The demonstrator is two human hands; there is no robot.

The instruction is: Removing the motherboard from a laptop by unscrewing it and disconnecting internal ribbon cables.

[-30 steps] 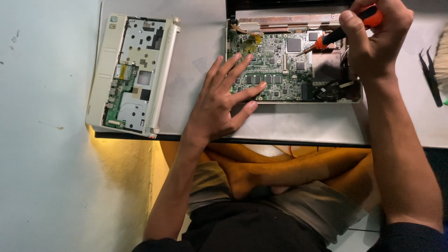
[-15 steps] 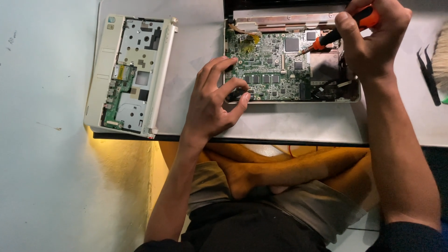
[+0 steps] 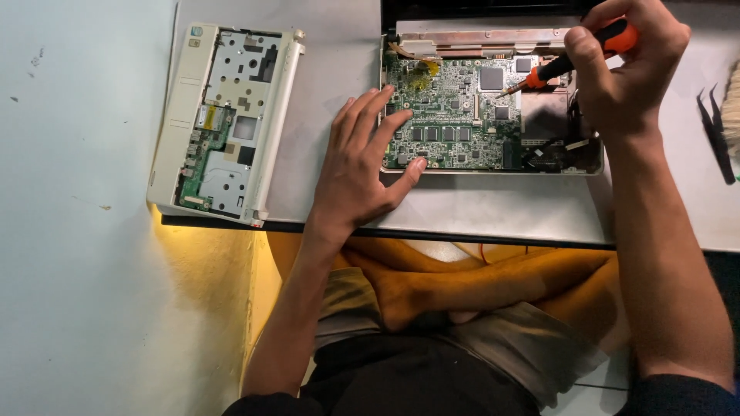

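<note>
An opened small laptop base lies on the grey table with its green circuit board (image 3: 462,115) exposed. My left hand (image 3: 361,166) rests flat on the left edge of the laptop base, fingers spread over the board's corner, holding nothing. My right hand (image 3: 624,73) grips an orange and black screwdriver (image 3: 574,62), its tip down on the board near a square chip. A dark fan area sits at the board's lower right, under my right wrist.
A detached cream laptop cover (image 3: 223,123) lies inner side up at the left of the table (image 3: 478,208). Black tweezers (image 3: 717,139) and a brush lie at the right edge. My crossed legs are below the table's front edge. A pale wall is on the left.
My left hand slid left off the middle of the board to its left edge. The right hand and screwdriver stayed near the board's upper right.
</note>
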